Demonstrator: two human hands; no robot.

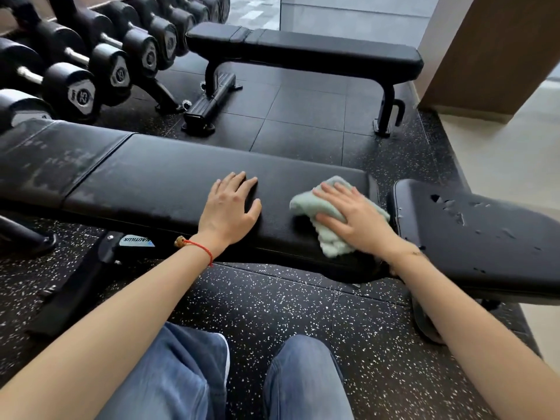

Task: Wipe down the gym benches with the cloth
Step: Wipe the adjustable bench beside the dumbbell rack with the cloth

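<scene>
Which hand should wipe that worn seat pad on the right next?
The right hand, most likely. It already presses the green cloth flat on the bench pad, right beside the seat pad. The left hand rests bare, farther away.

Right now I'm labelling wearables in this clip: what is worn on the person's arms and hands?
Both forearms are bare, with no sleeves or gloves showing. The left hand has a thin red string bracelet with a small tan bead at its wrist. The right hand shows no rings or bands.
</scene>
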